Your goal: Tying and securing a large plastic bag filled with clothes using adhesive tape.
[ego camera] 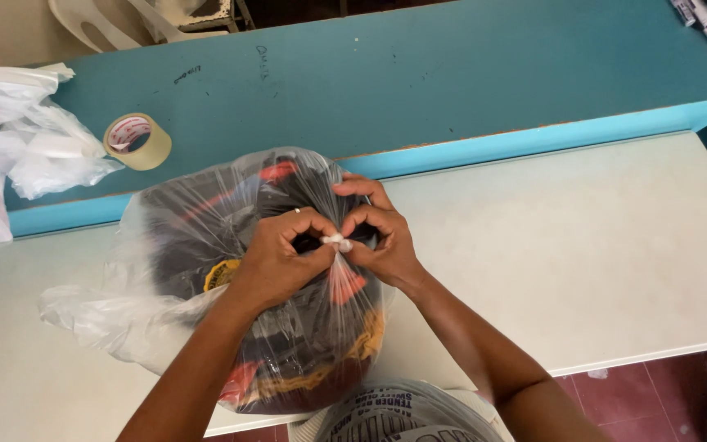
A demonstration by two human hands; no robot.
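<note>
A clear plastic bag (pixel 206 221) stuffed with a dark object with red and yellow trim stands on the white tabletop (pixel 583 245). Its mouth is gathered into a small white twisted knot (pixel 339 242). My left hand (pixel 276 258) and my right hand (pixel 382 233) meet over the top of the bag. Both pinch the knot between thumb and fingers. A ring shows on my left hand.
A roll of clear packing tape (pixel 137 141) lies on the teal counter (pixel 452 74) behind the bag. Crumpled white plastic bags (pixel 22 131) sit at the far left. Another printed bag (pixel 403 413) is at the near edge. Red floor tiles (pixel 656 393) show lower right.
</note>
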